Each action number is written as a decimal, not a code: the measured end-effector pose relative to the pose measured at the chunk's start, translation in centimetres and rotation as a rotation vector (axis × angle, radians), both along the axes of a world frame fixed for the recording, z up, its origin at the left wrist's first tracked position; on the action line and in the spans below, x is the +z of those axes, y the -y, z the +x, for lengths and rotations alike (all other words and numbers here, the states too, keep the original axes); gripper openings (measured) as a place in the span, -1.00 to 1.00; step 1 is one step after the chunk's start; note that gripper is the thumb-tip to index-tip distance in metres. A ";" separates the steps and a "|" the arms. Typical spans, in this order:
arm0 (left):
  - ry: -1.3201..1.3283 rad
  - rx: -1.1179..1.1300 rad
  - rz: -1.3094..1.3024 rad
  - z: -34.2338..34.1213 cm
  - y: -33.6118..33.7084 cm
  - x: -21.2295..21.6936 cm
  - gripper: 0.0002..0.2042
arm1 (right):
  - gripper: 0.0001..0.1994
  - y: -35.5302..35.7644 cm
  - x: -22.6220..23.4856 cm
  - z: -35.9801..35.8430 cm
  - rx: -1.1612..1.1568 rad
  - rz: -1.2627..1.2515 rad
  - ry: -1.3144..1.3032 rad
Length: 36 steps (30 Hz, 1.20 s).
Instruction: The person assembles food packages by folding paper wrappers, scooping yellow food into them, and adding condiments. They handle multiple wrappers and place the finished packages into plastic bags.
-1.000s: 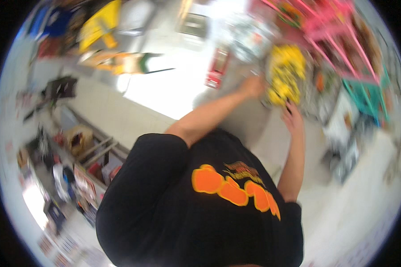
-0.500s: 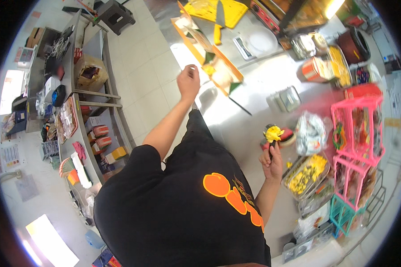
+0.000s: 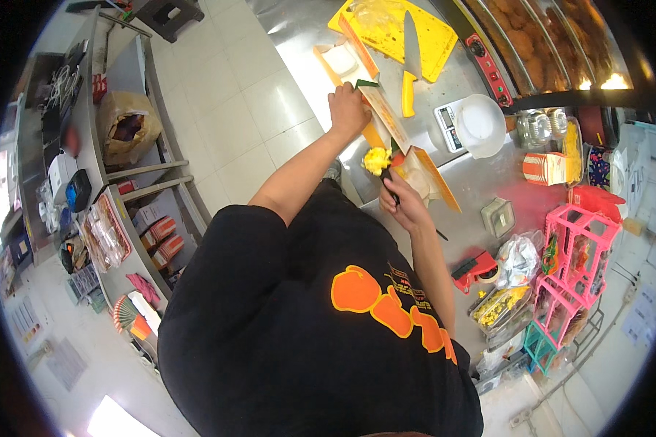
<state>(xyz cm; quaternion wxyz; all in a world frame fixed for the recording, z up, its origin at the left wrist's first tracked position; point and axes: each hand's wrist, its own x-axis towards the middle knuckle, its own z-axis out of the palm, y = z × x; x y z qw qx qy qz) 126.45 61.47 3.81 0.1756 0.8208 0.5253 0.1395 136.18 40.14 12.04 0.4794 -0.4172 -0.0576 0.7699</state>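
Note:
My left hand [image 3: 348,109] reaches out to a long orange tray [image 3: 386,120] on the steel counter [image 3: 481,182]. Its fingers are curled around a green leaf [image 3: 365,84] that sticks out past the knuckles. My right hand [image 3: 404,204] is closer to my body and grips a dark stem topped by a yellow flower [image 3: 377,159], held just over the tray's near end. My black shirt with an orange print fills the lower part of the view.
A yellow cutting board [image 3: 434,44] with a yellow-handled knife [image 3: 410,69] lies beyond the tray. To the right are a scale with a white bowl [image 3: 479,124], a red tape dispenser [image 3: 474,269], a plastic bag [image 3: 517,258] and pink racks [image 3: 576,247]. Shelves [image 3: 116,211] line the tiled floor on the left.
My left hand has come down from the air onto the orange tray. My right hand has carried the yellow flower toward the tray's near end. The view has swung toward the counter.

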 end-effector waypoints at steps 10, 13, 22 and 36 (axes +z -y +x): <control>-0.001 -0.219 -0.149 -0.9 -3.5 -1.7 -0.89 | -0.59 -7.2 -4.8 0.1 -0.053 -0.063 0.283; 0.118 -0.260 -0.200 -2.0 -3.5 -1.6 -0.88 | -0.59 -8.7 -4.7 -0.4 -0.183 -0.090 0.270; 0.239 -0.136 -0.221 -2.1 -3.4 -2.1 -0.87 | -0.64 -10.9 -9.8 0.4 -0.336 -0.245 0.341; 0.311 -0.192 -0.344 -2.3 -4.8 -2.8 -0.89 | -0.39 -16.0 -6.1 -1.3 0.566 -0.218 1.549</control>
